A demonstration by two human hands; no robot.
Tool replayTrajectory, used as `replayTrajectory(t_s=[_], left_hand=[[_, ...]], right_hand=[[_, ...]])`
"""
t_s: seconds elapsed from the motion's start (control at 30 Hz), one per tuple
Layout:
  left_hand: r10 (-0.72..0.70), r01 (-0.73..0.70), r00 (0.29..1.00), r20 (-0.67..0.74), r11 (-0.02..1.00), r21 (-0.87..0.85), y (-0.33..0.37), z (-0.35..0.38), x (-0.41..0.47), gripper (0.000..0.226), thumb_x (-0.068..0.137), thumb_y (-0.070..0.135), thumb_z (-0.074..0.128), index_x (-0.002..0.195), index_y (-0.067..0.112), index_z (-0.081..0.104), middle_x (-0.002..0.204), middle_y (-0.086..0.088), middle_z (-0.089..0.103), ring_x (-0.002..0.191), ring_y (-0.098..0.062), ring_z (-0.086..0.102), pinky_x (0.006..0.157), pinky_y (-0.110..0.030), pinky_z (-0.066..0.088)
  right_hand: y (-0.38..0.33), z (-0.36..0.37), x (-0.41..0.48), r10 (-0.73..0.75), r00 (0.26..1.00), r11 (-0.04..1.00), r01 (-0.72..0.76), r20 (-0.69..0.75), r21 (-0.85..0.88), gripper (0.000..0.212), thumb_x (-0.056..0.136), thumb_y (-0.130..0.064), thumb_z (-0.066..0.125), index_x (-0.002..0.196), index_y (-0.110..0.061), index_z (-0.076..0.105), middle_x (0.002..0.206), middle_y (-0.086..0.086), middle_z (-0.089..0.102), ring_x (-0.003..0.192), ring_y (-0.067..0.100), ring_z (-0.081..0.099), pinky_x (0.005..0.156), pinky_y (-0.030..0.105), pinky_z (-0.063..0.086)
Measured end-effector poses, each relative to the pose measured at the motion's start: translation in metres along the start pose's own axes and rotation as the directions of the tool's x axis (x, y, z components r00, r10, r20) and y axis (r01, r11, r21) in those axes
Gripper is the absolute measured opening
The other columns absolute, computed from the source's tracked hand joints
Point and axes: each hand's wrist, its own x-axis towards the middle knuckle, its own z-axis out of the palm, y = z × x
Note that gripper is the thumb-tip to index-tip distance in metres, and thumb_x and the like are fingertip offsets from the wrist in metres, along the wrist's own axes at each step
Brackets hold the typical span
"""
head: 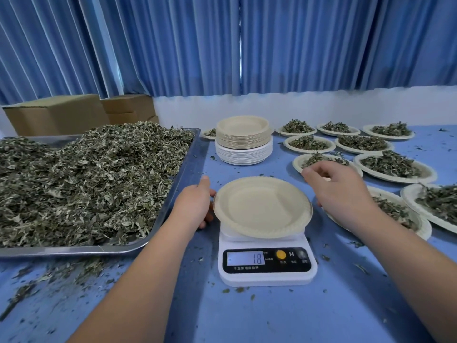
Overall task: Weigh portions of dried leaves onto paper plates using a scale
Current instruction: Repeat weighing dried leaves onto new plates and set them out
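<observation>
An empty beige paper plate (pixel 262 206) rests on the white digital scale (pixel 267 266), whose display reads 18. My left hand (pixel 195 201) is at the plate's left rim, fingers touching it. To the right of the plate hovers my right hand (pixel 338 191), fingers loosely curled and holding nothing. A large metal tray (pixel 173 191) on the left carries a big heap of dried leaves (pixel 86 179). Behind the scale stands a tall stack of empty paper plates (pixel 243 139).
Several paper plates with leaf portions (pixel 393 167) cover the right side of the blue table, some just beside my right arm. Loose leaf crumbs (pixel 61 273) litter the table in front of the tray. Cardboard boxes (pixel 57 115) and blue curtains stand at the back.
</observation>
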Motion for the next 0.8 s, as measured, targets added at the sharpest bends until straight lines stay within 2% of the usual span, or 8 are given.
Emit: replayTrajectory(t_s=[0.1,0.27,0.43,0.6,0.67,0.7,0.73,0.8], left_hand=[[0.001,-0.001,1.000,0.012,1.000,-0.006,0.001,-0.001,-0.002,0.049,0.102,0.047,0.030,0.094,0.014,0.065,0.066,-0.009,0.058,0.048,-0.020,0.046,0.043,-0.023,0.033],[0.017,-0.017,1.000,-0.014,1.000,0.007,0.003,0.000,-0.004,0.045,0.102,0.045,0.032,0.102,0.013,0.064,0.076,-0.011,0.058,0.054,-0.022,0.046,0.044,-0.025,0.033],[0.122,-0.111,0.987,-0.100,0.988,0.104,0.004,0.001,-0.007,0.045,0.101,0.042,0.036,0.102,0.008,0.064,0.092,-0.018,0.065,0.058,-0.024,0.048,0.048,-0.025,0.037],[0.188,-0.200,0.967,-0.171,0.978,-0.054,0.018,-0.010,-0.012,0.025,0.098,0.028,0.048,0.086,0.012,0.064,0.079,-0.004,0.061,0.054,-0.017,0.051,0.046,-0.024,0.039],[0.287,-0.273,0.909,-0.302,0.958,0.089,0.021,-0.026,-0.012,0.024,0.093,0.026,0.049,0.087,0.010,0.065,0.080,-0.003,0.063,0.062,-0.018,0.052,0.054,-0.027,0.041],[0.345,-0.266,0.868,-0.358,0.930,0.252,0.021,-0.035,-0.011,0.024,0.092,0.027,0.047,0.090,0.013,0.066,0.088,-0.003,0.065,0.071,-0.020,0.054,0.060,-0.030,0.043],[0.388,-0.192,0.837,-0.385,0.868,0.458,0.020,-0.044,-0.011,0.024,0.092,0.030,0.045,0.096,0.019,0.066,0.100,-0.004,0.065,0.084,-0.023,0.057,0.070,-0.033,0.045],[0.304,0.062,0.887,-0.347,0.667,0.743,0.015,-0.059,-0.010,0.035,0.093,0.040,0.040,0.119,0.025,0.059,0.128,-0.009,0.053,0.114,-0.033,0.051,0.094,-0.045,0.040]], right_hand=[[0.000,0.000,-0.001,-0.020,1.000,1.000,0.020,-0.007,-0.009,0.023,0.096,-0.027,0.054,0.076,-0.018,0.063,0.074,-0.009,0.063,0.065,0.015,0.061,0.056,0.025,0.035],[0.000,0.001,-0.001,-0.040,0.999,0.999,0.040,-0.020,-0.019,0.021,0.096,-0.025,0.055,0.079,-0.016,0.065,0.070,-0.012,0.061,0.055,0.001,0.049,0.056,0.021,0.033],[0.003,0.000,0.000,-0.053,0.998,0.997,0.052,-0.019,-0.058,0.021,0.096,-0.025,0.054,0.082,-0.016,0.066,0.077,-0.013,0.063,0.054,-0.004,0.051,0.054,0.019,0.031],[0.005,0.000,0.001,-0.059,0.998,0.996,0.056,-0.032,-0.065,0.020,0.096,-0.023,0.054,0.082,-0.015,0.066,0.073,-0.012,0.062,0.052,0.000,0.049,0.052,0.017,0.030],[0.005,-0.001,0.001,-0.060,0.998,0.997,0.058,-0.036,-0.051,0.021,0.095,-0.023,0.054,0.079,-0.016,0.065,0.068,-0.013,0.059,0.051,-0.004,0.049,0.051,0.017,0.029],[0.006,-0.001,0.001,-0.054,0.998,0.997,0.052,-0.038,-0.048,0.021,0.095,-0.023,0.054,0.079,-0.017,0.065,0.066,-0.013,0.059,0.051,-0.005,0.049,0.051,0.018,0.029],[0.006,-0.001,0.001,-0.055,0.998,0.998,0.053,-0.036,-0.044,0.021,0.095,-0.023,0.054,0.079,-0.018,0.065,0.067,-0.013,0.059,0.050,-0.003,0.049,0.052,0.020,0.030],[0.007,-0.001,0.001,-0.070,0.997,0.997,0.069,-0.030,-0.044,0.020,0.094,-0.022,0.054,0.079,-0.017,0.066,0.072,-0.011,0.063,0.050,0.001,0.048,0.053,0.021,0.032]])
